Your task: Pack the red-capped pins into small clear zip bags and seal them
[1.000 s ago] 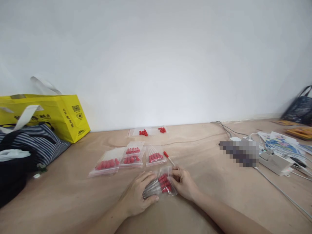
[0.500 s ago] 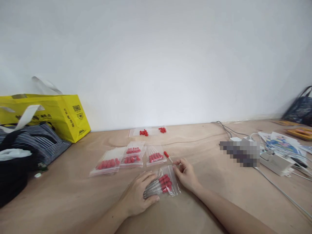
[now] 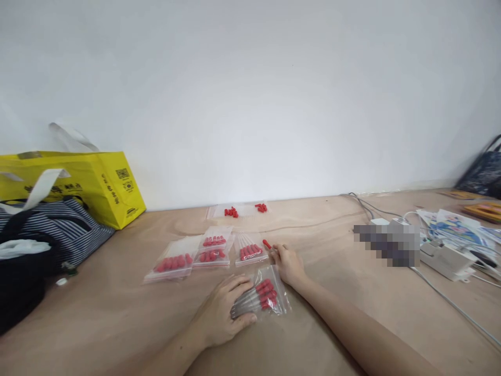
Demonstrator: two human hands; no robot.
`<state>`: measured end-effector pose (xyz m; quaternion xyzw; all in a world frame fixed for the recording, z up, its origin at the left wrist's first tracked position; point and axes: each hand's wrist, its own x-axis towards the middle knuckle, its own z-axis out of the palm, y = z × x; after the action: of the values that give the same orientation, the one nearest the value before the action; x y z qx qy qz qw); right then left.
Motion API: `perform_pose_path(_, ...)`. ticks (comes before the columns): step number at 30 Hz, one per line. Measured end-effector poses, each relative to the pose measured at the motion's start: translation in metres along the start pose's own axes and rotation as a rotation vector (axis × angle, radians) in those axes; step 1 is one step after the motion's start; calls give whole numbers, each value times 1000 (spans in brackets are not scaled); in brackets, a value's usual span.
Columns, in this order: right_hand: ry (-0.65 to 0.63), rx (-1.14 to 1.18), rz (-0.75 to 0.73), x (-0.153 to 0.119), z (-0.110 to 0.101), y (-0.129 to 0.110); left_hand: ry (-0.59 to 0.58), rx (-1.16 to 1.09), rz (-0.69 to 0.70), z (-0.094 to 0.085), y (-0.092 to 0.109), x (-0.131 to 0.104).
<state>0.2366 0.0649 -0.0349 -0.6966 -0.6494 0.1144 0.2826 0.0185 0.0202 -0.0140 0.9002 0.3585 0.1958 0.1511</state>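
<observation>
My left hand [image 3: 221, 313] lies over a clear zip bag [image 3: 279, 279], fingers on its upper side and thumb along its lower edge. Inside the bag are several droppers with red rubber bulbs [image 3: 266, 293]. Beyond the bag, my right hand [image 3: 288, 265] has its fingers closed at a single loose dropper [image 3: 266, 244]. The red bulb shows past my fingertips, while most of the tube is hidden by the hand. Just left of that dropper lies another zip bag [image 3: 250, 250] with several red-bulbed droppers in it.
More bagged droppers [image 3: 172, 262] lie to the left, partly overlapping. Small red bulbs [image 3: 230, 212] rest on clear plastic by the wall. A yellow bag [image 3: 113, 188] and a striped bag [image 3: 84, 230] stand left. At right are a power strip [image 3: 444, 258], cables and printed papers [image 3: 462, 230].
My right hand has moved forward and slightly left, up the loose dropper, covering its tube up to the red bulb. My left hand and the bag under it stay in place.
</observation>
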Motion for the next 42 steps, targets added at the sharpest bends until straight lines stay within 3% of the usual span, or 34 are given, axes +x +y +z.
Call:
perform_pose_path(3,103,114,-88,-4,1,8,-2,-7,-3,0,0,0)
perform_pose_path(7,225,434,-178,-14,2,15,-22,1,-16,-1,2,0)
perform_pose_path(14,83,909,2,-33,-8,9,-39,15,-30,-4,7,0)
perform_pose_path(18,32,995,76,-37,-15,11,-45,14,-30,-3,5,0)
perform_pose_path(25,141,1071,194,-38,-17,16,-42,0,-25,-2,3,0)
perform_pose_path(37,163,1115,162,-39,-16,14,-34,-14,-38,-2,4,0)
perform_pose_path(42,48,1209,152,-45,-16,8,-63,22,-37,-2,5,-1)
